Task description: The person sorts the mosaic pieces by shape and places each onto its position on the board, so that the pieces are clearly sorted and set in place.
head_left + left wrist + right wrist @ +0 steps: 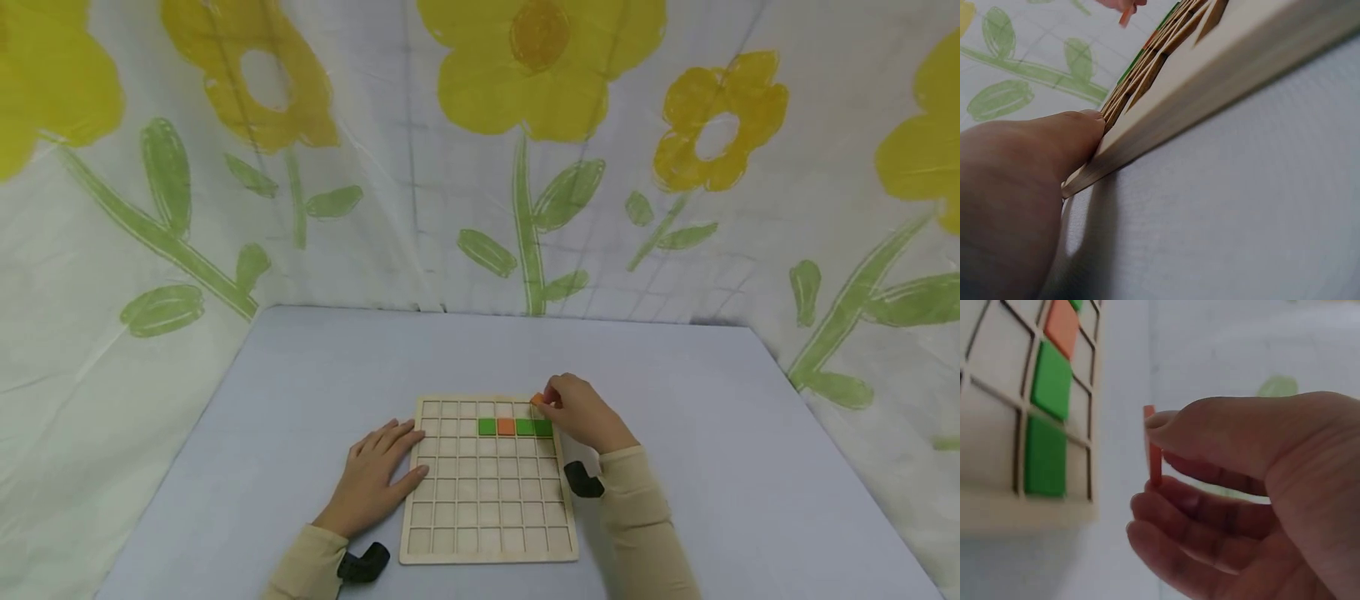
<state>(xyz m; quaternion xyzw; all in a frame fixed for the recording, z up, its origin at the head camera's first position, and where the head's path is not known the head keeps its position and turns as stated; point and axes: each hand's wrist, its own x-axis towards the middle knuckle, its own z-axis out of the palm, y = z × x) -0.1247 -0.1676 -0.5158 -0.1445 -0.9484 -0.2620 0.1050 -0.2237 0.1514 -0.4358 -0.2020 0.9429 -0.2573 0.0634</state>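
A wooden grid board [467, 492] lies on the table, its square cells divided by thin strips. In its second row from the far side sit green tiles [487, 427] and one orange tile [506, 427]. Above the far right corner of the board, my right hand [581, 408] pinches another orange tile [1155, 447] between thumb and fingers, on edge and apart from the board. My left hand [375, 475] rests at the board's left edge with fingers spread; in the left wrist view its thumb [1079, 134] touches the rim.
The board stands on a pale table [300, 375]. Behind the table hangs a white cloth [420, 233] painted with yellow flowers. Each wrist wears a black device, one on the left [363, 563] and one on the right [583, 480].
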